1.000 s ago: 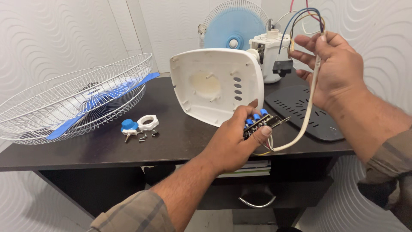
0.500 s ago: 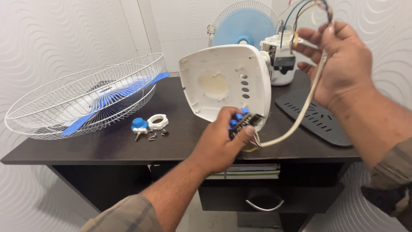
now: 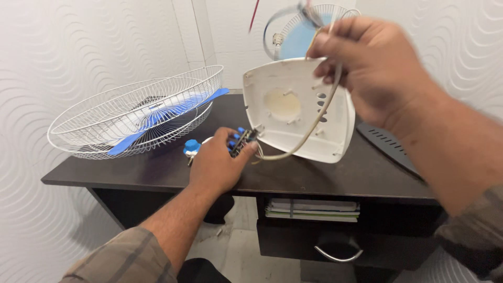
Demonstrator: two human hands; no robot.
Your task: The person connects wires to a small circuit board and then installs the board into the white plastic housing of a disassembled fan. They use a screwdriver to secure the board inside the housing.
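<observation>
Fingers (image 3: 246,152) of left hand (image 3: 217,167) pinch blue-button switch block (image 3: 238,141) low on desk (image 3: 157,170); right hand (image 3: 372,68) closed on cable (image 3: 309,131) up high, cable running diagonally btwn them, across white housing (image 3: 298,112).

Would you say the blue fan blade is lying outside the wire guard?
No, the blue fan blade lies inside the white wire guard on the dark desk.

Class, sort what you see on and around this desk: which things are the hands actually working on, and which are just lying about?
In hand: switch block with blue buttons, held by the left hand; pale cable, gripped by the right hand; white housing.

Lying about: wire guard, blue blade, blue knob, dark grille, books.
</observation>
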